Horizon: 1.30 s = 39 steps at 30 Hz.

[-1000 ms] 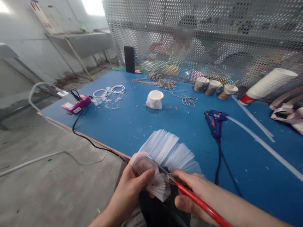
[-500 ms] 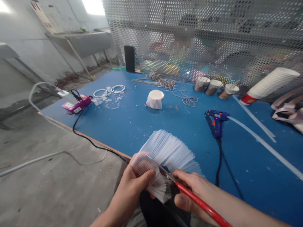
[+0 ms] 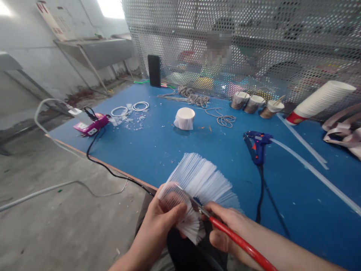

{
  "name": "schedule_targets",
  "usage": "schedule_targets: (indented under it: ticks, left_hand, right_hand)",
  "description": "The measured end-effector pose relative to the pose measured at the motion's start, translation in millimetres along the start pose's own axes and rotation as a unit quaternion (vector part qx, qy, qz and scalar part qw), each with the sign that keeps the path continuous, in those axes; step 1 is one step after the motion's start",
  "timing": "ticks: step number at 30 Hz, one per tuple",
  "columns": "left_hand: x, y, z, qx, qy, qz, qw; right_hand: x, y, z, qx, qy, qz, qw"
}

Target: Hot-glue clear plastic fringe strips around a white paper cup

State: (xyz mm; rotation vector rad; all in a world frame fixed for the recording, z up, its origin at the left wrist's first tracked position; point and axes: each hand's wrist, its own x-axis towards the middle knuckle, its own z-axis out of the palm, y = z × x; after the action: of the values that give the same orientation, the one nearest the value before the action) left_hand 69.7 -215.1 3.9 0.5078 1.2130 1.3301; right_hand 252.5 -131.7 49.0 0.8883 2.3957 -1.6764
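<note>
Pinched between thumb and fingers, the near end of a pleated white sheet (image 3: 203,175) sits in the left hand (image 3: 166,210), and it's thin enough that the fingers show through. Right hand (image 3: 228,222) is closed around some red-handled scissors (image 3: 239,241), metal blades pointing up and left, tip right at the pleats by the left fingers. Can't tell if the blades are apart or together, they overlap the sheet too much.

The sheet fans out away from the hands, over the near edge of a blue table (image 3: 135,162), with a shorter bit curling down below the left thumb. Past it, roughly mid-table, stands a small round piece with a pleated skirt (image 3: 185,119).

Off to the right there's a blue glue gun (image 3: 258,143) with a long translucent stick (image 3: 310,166) coming out of its back end. Behind that: three small wrapped cups (image 3: 239,101) in a row, plus a leaning stack of paper cups (image 3: 324,101). Over on the left, a purple power strip (image 3: 94,126) sits near two white rings (image 3: 140,106) and a bunch of white scraps.
</note>
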Motion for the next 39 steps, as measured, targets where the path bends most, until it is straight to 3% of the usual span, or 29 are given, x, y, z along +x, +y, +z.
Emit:
schedule_targets:
  ticks: [6,17,23,33,39]
  left_hand:
    - [0,0,0.3,0.002,-0.014,0.003,1.000]
    - [0,-1,-1.7,0.010,-0.022,-0.009,1.000]
    - [4,1,-6.4,-0.035,0.039,-0.020,0.998]
    - [2,8,-2.5,-0.055,-0.010,-0.044,0.997]
    - [1,6,0.0,-0.084,0.000,-0.025,0.996]
  right_hand:
    - [4,13,9,0.019,0.018,-0.009,1.000]
    - [7,9,5,0.032,0.027,0.002,0.999]
    - [6,13,8,0.001,0.043,-0.001,0.999]
    - [14,0,-1,-0.004,-0.001,-0.025,1.000]
    - [17,-7,-5,0.007,-0.011,-0.032,0.999]
